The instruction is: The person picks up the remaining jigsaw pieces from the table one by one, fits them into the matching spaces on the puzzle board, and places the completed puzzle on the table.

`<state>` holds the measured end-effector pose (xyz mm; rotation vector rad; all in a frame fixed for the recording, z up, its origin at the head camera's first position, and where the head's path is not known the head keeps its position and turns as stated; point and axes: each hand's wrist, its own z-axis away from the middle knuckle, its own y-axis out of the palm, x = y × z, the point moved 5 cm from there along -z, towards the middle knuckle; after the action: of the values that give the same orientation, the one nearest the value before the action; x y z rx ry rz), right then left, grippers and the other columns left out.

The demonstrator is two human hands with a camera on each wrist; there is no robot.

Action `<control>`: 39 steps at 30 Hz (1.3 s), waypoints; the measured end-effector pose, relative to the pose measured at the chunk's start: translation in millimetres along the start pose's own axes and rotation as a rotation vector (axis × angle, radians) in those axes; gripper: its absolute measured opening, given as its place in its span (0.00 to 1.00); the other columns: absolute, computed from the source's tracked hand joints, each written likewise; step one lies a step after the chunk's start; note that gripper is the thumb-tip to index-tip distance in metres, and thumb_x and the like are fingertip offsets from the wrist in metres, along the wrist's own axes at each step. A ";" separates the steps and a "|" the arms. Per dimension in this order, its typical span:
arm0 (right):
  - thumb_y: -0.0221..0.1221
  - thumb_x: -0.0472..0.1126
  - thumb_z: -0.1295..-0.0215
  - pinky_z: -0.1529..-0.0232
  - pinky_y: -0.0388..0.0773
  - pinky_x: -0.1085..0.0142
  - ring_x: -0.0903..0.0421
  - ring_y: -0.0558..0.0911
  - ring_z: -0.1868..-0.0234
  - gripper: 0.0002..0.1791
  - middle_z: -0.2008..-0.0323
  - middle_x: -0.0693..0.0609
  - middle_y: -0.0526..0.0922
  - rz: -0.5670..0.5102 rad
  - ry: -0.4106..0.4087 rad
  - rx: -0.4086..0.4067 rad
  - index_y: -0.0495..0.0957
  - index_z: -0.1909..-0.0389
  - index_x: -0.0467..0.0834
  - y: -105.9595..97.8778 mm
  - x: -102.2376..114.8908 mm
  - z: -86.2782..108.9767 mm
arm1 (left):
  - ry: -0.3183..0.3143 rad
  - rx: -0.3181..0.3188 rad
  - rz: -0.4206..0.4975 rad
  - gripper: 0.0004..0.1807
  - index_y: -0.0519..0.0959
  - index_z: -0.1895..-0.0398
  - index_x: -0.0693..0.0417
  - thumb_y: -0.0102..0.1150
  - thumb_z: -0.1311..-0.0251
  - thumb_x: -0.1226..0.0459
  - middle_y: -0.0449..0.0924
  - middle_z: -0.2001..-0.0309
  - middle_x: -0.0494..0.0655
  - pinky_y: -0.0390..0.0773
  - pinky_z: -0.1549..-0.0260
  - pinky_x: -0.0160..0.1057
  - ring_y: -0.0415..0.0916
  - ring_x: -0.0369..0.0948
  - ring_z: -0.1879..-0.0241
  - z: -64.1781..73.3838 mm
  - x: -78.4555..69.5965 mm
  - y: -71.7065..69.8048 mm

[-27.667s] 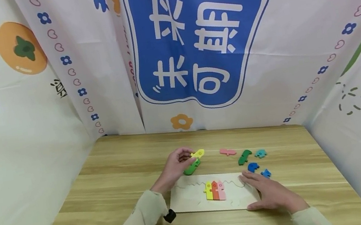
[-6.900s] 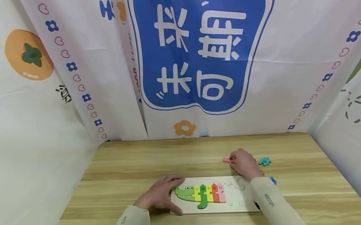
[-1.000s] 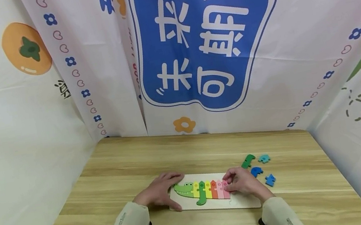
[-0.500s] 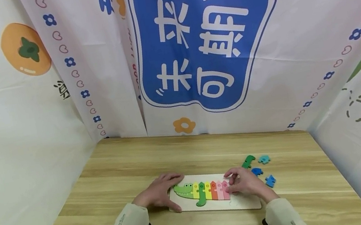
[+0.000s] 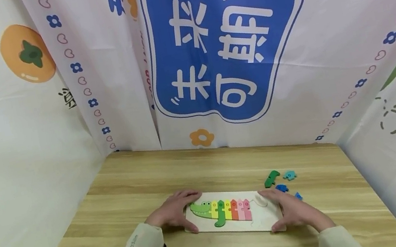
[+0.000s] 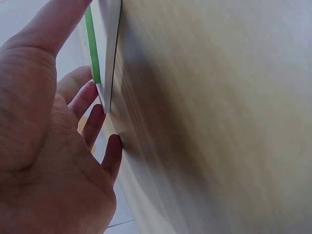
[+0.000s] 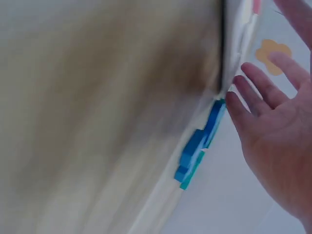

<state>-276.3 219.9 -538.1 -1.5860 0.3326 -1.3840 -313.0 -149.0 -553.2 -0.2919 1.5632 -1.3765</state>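
Note:
A pale wooden puzzle board [image 5: 235, 227] lies on the table. On it, a green crocodile head [image 5: 201, 210] adjoins a row of yellow, green, red and pink pieces [image 5: 244, 209]. My left hand [image 5: 173, 210] spans the board's left end, thumb at the near edge and fingers at the far edge. In the left wrist view its fingers [image 6: 92, 122] are gently bent against the board's edge. My right hand [image 5: 295, 210] spans the right end, thumb by the near corner. In the right wrist view its fingers [image 7: 256, 95] extend loosely beside the board's corner.
Behind the right hand lie a dark green piece [image 5: 272, 178], a teal piece [image 5: 290, 175], a blue piece [image 5: 282, 188] and another blue piece [image 5: 298, 196], partly hidden. Printed cloth walls [image 5: 253, 127] enclose the wood-grain table [image 5: 143, 172].
My right hand has left the second pink piece, which stays in the row, and moved right to the board's end. The board has shifted slightly left. My left hand stays at its end.

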 end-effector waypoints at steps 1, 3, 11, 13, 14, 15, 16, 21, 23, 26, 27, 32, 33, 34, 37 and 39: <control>0.83 0.53 0.58 0.32 0.62 0.29 0.29 0.63 0.25 0.62 0.22 0.36 0.61 -0.004 0.000 0.007 0.62 0.20 0.49 1.3 -0.6 1.2 | 0.000 -0.003 0.003 0.62 0.63 0.19 0.45 0.80 0.58 0.37 0.60 0.20 0.48 0.59 0.28 0.65 0.55 0.55 0.23 0.2 -0.2 -1.2; 0.83 0.56 0.58 0.31 0.61 0.29 0.29 0.62 0.24 0.64 0.21 0.37 0.60 0.004 -0.003 0.014 0.60 0.19 0.49 4.0 -1.3 1.9 | 0.002 -0.004 0.005 0.62 0.63 0.19 0.46 0.81 0.58 0.37 0.60 0.21 0.49 0.59 0.28 0.65 0.55 0.55 0.23 0.4 -0.3 -2.8; 0.82 0.58 0.57 0.30 0.60 0.30 0.30 0.61 0.23 0.64 0.21 0.38 0.61 0.046 0.028 -0.007 0.60 0.20 0.48 7.8 -5.4 -4.2 | -0.014 -0.003 0.011 0.61 0.63 0.20 0.47 0.81 0.58 0.39 0.60 0.20 0.50 0.58 0.28 0.66 0.54 0.57 0.22 -2.5 1.0 -4.3; 0.82 0.57 0.57 0.29 0.60 0.31 0.30 0.60 0.23 0.63 0.21 0.39 0.61 0.050 0.036 -0.002 0.61 0.20 0.48 7.9 -6.2 -6.9 | -0.027 0.000 0.008 0.61 0.63 0.20 0.46 0.82 0.58 0.39 0.60 0.20 0.49 0.59 0.27 0.65 0.54 0.56 0.22 -3.7 1.6 -4.5; 0.83 0.56 0.57 0.29 0.60 0.31 0.30 0.60 0.23 0.63 0.21 0.39 0.61 0.049 0.040 0.000 0.61 0.20 0.47 7.9 -6.6 -8.2 | -0.031 0.000 0.011 0.61 0.63 0.20 0.46 0.82 0.59 0.39 0.60 0.20 0.49 0.59 0.27 0.65 0.55 0.55 0.22 -4.2 1.6 -5.1; 0.83 0.55 0.57 0.29 0.60 0.31 0.31 0.60 0.22 0.62 0.21 0.40 0.61 0.050 0.043 0.001 0.62 0.20 0.47 7.9 -6.9 -9.5 | -0.037 0.001 0.015 0.62 0.63 0.20 0.46 0.83 0.59 0.40 0.60 0.21 0.49 0.60 0.27 0.64 0.55 0.55 0.23 -4.8 1.6 -5.3; 0.83 0.55 0.56 0.29 0.60 0.31 0.31 0.60 0.22 0.61 0.21 0.41 0.61 0.048 0.046 0.002 0.63 0.21 0.47 7.5 -6.6 -10.6 | -0.042 0.002 0.019 0.62 0.63 0.20 0.47 0.83 0.59 0.40 0.60 0.21 0.49 0.61 0.27 0.63 0.55 0.54 0.23 -5.5 1.5 -5.6; 0.83 0.52 0.55 0.29 0.60 0.31 0.32 0.59 0.22 0.58 0.21 0.42 0.62 0.044 0.058 0.003 0.65 0.22 0.47 5.9 -4.9 -13.9 | -0.066 0.015 0.033 0.61 0.64 0.20 0.46 0.84 0.59 0.42 0.60 0.21 0.48 0.61 0.27 0.61 0.55 0.53 0.22 -7.5 -0.9 -8.6; 0.83 0.52 0.55 0.29 0.60 0.31 0.32 0.59 0.22 0.58 0.21 0.42 0.61 0.050 0.056 0.002 0.65 0.22 0.47 5.2 -4.0 -14.7 | -0.077 0.017 0.028 0.61 0.64 0.20 0.47 0.84 0.60 0.43 0.59 0.20 0.49 0.61 0.27 0.61 0.55 0.54 0.22 -7.4 -1.7 -10.3; 0.82 0.53 0.54 0.28 0.60 0.32 0.32 0.58 0.22 0.58 0.20 0.42 0.61 0.058 0.050 0.005 0.64 0.22 0.48 4.5 -3.6 -14.2 | -0.092 0.020 0.022 0.61 0.64 0.20 0.47 0.85 0.59 0.44 0.59 0.20 0.50 0.61 0.27 0.62 0.54 0.55 0.22 -7.3 -3.8 -11.6; 0.82 0.54 0.54 0.28 0.60 0.32 0.32 0.58 0.22 0.58 0.20 0.42 0.61 0.060 0.047 0.005 0.64 0.21 0.48 4.2 -3.9 -14.0 | -0.096 0.023 0.024 0.61 0.64 0.20 0.48 0.85 0.59 0.45 0.59 0.20 0.50 0.61 0.27 0.62 0.54 0.55 0.22 -7.3 -4.6 -11.8; 0.80 0.54 0.49 0.28 0.60 0.32 0.33 0.61 0.22 0.56 0.21 0.42 0.62 0.023 0.038 -0.029 0.63 0.21 0.48 -4.1 -7.0 -11.8 | -0.107 0.030 0.028 0.60 0.64 0.20 0.48 0.85 0.59 0.46 0.59 0.20 0.50 0.61 0.27 0.63 0.54 0.55 0.22 -7.7 -7.4 -14.0; 0.78 0.54 0.47 0.28 0.60 0.32 0.33 0.61 0.22 0.55 0.21 0.42 0.62 0.015 0.038 -0.054 0.62 0.21 0.48 -8.0 -8.8 -11.0 | -0.109 0.032 0.025 0.60 0.64 0.20 0.47 0.85 0.59 0.46 0.59 0.20 0.49 0.61 0.27 0.63 0.53 0.55 0.22 -8.0 -7.1 -13.9; 0.77 0.54 0.44 0.28 0.60 0.32 0.33 0.61 0.23 0.54 0.21 0.42 0.63 0.000 0.045 -0.083 0.61 0.20 0.48 -12.5 -11.1 -9.8 | -0.111 0.034 0.021 0.60 0.64 0.20 0.47 0.85 0.59 0.45 0.59 0.20 0.49 0.61 0.27 0.62 0.53 0.54 0.22 -8.4 -6.8 -13.9; 0.71 0.54 0.36 0.30 0.64 0.33 0.32 0.65 0.25 0.51 0.23 0.39 0.64 -0.040 0.070 -0.189 0.56 0.18 0.47 -29.2 -22.6 -5.5 | -0.110 0.037 0.016 0.60 0.64 0.20 0.46 0.85 0.59 0.45 0.59 0.20 0.49 0.62 0.27 0.62 0.54 0.54 0.22 -9.2 -6.1 -13.4; 0.69 0.53 0.33 0.31 0.66 0.34 0.32 0.67 0.26 0.50 0.24 0.37 0.65 -0.058 0.085 -0.248 0.53 0.17 0.46 -41.2 -32.1 -2.1 | -0.106 0.041 0.015 0.60 0.64 0.20 0.46 0.85 0.59 0.44 0.59 0.20 0.48 0.61 0.27 0.62 0.54 0.54 0.22 -9.9 -5.5 -13.1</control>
<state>-303.6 262.6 -525.4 -1.7517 0.5300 -1.5028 -323.4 -143.2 -540.7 -0.3224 1.4460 -1.3574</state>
